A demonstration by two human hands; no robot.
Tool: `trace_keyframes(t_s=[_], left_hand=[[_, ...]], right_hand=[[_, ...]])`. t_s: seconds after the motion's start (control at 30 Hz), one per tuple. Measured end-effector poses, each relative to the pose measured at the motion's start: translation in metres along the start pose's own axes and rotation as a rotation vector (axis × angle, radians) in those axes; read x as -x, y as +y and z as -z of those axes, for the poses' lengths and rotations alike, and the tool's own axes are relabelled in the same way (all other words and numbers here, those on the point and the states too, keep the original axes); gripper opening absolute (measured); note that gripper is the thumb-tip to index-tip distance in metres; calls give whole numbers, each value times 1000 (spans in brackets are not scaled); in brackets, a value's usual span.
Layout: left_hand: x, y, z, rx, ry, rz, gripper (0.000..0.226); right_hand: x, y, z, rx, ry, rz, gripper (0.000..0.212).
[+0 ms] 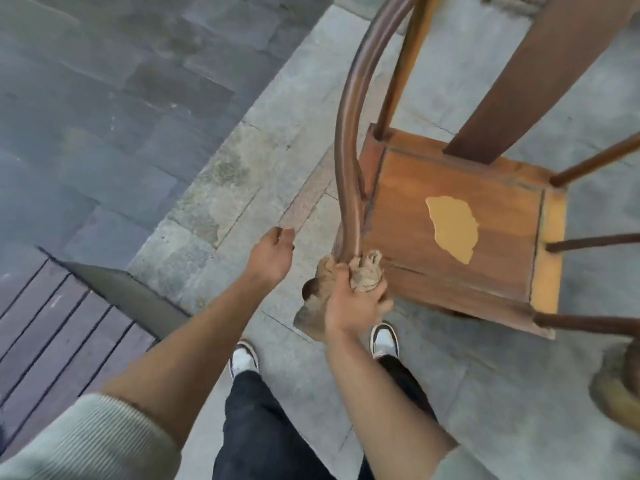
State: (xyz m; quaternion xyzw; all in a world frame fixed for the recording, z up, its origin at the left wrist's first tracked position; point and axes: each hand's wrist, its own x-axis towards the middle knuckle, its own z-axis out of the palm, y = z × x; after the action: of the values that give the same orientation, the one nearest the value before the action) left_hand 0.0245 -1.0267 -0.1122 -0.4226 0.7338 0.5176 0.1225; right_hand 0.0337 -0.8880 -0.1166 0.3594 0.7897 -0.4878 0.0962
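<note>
Open stone paving (242, 174) lies at nine to eleven o'clock of the wooden chair (408, 188); decking (52, 323) borders it at eight. The right hand (349, 303) grips a tan cloth (367, 271) bunched round the foot of the chair's curved rail (346, 150), at the seat's seven o'clock corner. The left hand (272, 258) hovers at nine o'clock of the cloth, loosely curled, empty.

One wooden chair (408, 202), one tan cloth (367, 275), two hands, left hand (272, 256) and right hand (353, 306), and two white shoes (244, 358) (384, 339).

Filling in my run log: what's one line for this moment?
right hand grips cloth against chair rail | left hand open, holds nothing
</note>
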Motion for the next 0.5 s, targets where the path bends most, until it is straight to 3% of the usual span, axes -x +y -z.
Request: trace_keyframes(t_s=[0.27,0.4,0.5], left_hand=[[-66,103,20,-87,-266,-324,58],[-100,182,4,-163,-197,-408,49],[-122,233,-3,-244,-62,-484,49]], right_hand=[[71,24,-65,-95,38,-169,110],[56,8,-50,-53,106,-107,92],[28,-14,-18,266,3,177,83]])
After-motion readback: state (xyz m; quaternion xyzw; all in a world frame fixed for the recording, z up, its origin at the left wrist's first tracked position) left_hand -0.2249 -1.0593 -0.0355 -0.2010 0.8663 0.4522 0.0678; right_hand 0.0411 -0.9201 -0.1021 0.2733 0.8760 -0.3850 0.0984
